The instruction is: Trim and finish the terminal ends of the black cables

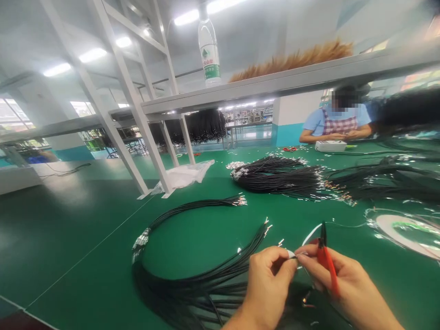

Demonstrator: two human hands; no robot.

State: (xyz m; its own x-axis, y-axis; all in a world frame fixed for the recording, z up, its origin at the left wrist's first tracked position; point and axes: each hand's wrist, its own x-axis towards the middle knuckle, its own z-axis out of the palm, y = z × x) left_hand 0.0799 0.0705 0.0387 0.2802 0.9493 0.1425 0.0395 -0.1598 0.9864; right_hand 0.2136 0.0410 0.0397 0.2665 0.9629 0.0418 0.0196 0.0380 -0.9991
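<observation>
My left hand point(270, 282) is closed in a pinch on a cable end, where a small white piece point(291, 254) shows at the fingertips. Close against it, my right hand point(338, 275) holds red-handled cutters point(330, 270) in the palm, their dark jaws pointing up. Its thumb and forefinger pinch at the same cable end; the exact contact is hidden. A white strip point(312, 233) rises behind the right fingers. Left of my hands, a curved bundle of black cables point(165, 279) lies on the green table, tied with a clear wrap point(140, 240), its stripped ends fanned out.
Another black cable bundle point(278, 176) lies farther back among white scraps. On the right is a reel point(405, 233) with thin strand. Shelf legs point(132, 105) stand at left beside a plastic bag point(187, 176). A bottle point(209, 52) is on the shelf. A co-worker point(338, 121) sits opposite.
</observation>
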